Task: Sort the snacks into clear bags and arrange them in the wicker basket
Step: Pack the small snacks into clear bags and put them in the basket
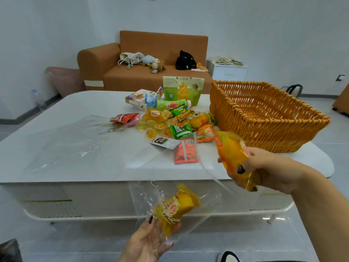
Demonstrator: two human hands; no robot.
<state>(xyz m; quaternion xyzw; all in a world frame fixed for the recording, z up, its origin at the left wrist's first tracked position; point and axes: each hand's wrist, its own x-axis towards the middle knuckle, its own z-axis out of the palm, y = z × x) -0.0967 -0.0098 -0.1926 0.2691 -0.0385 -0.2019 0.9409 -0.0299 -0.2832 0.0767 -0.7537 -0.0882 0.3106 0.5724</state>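
Two yellow packets — one in my right hand, gripped | one inside clear bag, pinched by my left hand | basket on table — beside snack pile

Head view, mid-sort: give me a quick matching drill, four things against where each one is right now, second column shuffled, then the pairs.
Things:
1. wicker basket
2. yellow snack pack
3. second yellow snack pack
4. red snack packet

Places:
A. inside the clear bag that the left hand holds
B. lying on the table, near its front edge
C. gripped in the right hand
D. standing on the table's right side, nothing visible in it

Pairs: 1-D, 2-C, 3-A, 4-B
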